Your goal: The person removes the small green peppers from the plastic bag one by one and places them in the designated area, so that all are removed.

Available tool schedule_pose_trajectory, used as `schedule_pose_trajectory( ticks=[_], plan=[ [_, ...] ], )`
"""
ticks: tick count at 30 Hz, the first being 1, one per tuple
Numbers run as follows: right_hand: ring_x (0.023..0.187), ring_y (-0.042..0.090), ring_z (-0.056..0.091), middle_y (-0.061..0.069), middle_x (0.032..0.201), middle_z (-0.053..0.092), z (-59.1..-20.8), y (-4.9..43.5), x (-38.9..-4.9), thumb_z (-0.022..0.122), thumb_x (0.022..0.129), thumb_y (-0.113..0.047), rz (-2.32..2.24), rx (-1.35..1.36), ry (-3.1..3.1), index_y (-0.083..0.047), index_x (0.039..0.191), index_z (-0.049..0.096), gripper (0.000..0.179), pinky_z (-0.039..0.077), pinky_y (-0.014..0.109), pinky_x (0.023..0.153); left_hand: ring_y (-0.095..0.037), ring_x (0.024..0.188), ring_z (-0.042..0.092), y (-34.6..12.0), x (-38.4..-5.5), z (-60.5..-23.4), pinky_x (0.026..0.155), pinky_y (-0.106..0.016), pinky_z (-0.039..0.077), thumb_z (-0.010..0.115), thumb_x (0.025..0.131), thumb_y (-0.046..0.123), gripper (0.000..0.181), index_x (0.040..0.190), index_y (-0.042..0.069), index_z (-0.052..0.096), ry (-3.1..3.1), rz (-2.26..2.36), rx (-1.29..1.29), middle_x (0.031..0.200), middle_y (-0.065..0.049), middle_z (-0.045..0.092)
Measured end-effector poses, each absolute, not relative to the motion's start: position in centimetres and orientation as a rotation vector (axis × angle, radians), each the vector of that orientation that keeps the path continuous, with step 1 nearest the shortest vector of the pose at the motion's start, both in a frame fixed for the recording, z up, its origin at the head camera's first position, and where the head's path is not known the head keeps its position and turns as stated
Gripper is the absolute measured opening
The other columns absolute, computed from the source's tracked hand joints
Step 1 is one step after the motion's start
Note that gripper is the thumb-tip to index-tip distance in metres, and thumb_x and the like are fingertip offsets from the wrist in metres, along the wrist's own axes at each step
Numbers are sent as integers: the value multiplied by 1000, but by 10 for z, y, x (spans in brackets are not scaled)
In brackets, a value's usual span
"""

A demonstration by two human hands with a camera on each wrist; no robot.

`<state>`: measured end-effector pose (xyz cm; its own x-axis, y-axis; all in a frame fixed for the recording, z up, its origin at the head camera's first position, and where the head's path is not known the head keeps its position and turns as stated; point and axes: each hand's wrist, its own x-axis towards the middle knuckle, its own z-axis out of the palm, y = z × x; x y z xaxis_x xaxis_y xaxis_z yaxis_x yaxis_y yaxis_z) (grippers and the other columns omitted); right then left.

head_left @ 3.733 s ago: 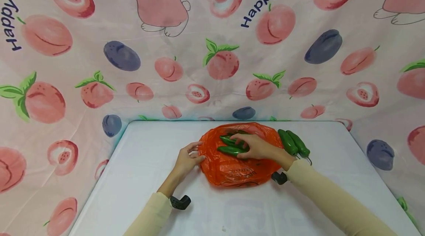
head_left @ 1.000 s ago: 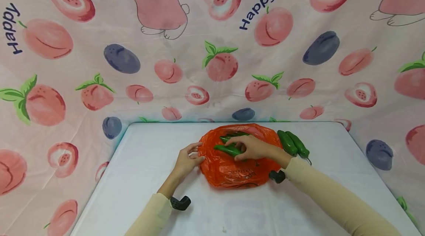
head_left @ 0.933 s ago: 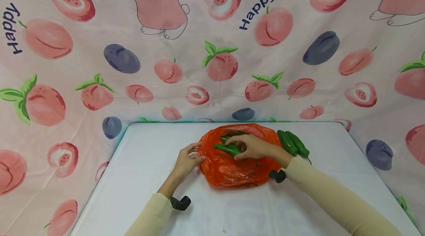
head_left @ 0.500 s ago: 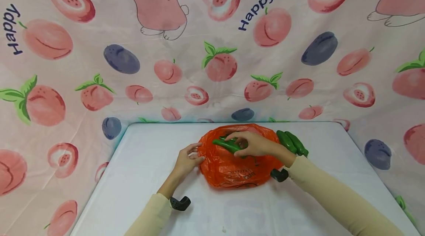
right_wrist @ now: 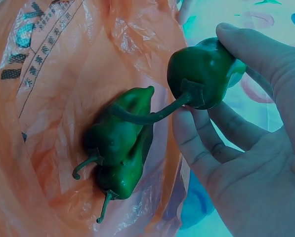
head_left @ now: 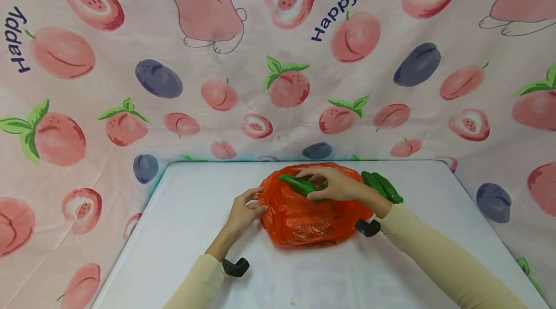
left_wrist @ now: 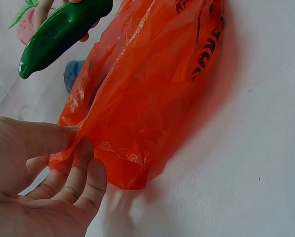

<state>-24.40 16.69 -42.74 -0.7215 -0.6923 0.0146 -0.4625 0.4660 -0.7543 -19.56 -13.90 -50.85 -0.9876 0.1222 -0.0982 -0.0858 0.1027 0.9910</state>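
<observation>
A green pepper (head_left: 295,183) is held between the thumb and fingers of my right hand (head_left: 336,184), raised over the mouth of an orange plastic bag (head_left: 299,227). In the right wrist view its curved stem points away from my palm, and two more green peppers (right_wrist: 118,148) lie inside the bag below it. My left hand (head_left: 244,210) pinches the bag's left edge; the left wrist view has the thin plastic (left_wrist: 132,113) caught between thumb and fingers. The held pepper's tapered end (left_wrist: 38,57) shows above that hand.
Two green peppers (head_left: 379,186) lie side by side at the bag's right, partly covered by my right forearm in the head view. The bag rests on a white table (head_left: 195,193). Behind it hangs a fruit-patterned cloth (head_left: 260,58).
My right hand has taken hold of a pepper in the bag and lifted it upward, clear of the others. My left hand has kept its pinch on the bag's edge.
</observation>
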Motion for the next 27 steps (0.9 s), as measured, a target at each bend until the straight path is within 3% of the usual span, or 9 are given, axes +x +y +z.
schedule_pose_trajectory(
  ticks=[6,13,19,27],
  plan=[
    [108,25,67,9,133,64,-429,170,-244,82,90,-27,-1112,-985,2436,-20,142,59,58,57,45,90,-17,82,67,-139,-194,-506,68,-27,58,72,89,-10,57,143,4,58,2212,2002,42,122,-19,56],
    [114,29,65,9,140,60,-426,176,-243,82,90,-17,-1160,-979,2428,-17,142,60,57,56,50,94,-16,82,68,-138,-195,-507,67,-25,57,72,89,-10,57,142,5,59,2213,2002,29,121,-18,56],
    [115,26,64,5,136,62,-423,185,-244,81,90,-18,-1173,-920,2446,-20,143,60,57,55,48,96,-16,82,68,-138,-196,-508,68,-24,57,72,89,-10,56,142,6,60,2200,2012,34,121,-19,56],
    [111,24,66,10,131,66,-418,207,-246,81,91,-27,-1122,-890,2532,-24,145,58,59,56,45,92,-18,83,69,-138,-196,-507,69,-28,58,73,89,-10,57,142,5,59,2238,1979,18,121,-18,56]
  ],
)
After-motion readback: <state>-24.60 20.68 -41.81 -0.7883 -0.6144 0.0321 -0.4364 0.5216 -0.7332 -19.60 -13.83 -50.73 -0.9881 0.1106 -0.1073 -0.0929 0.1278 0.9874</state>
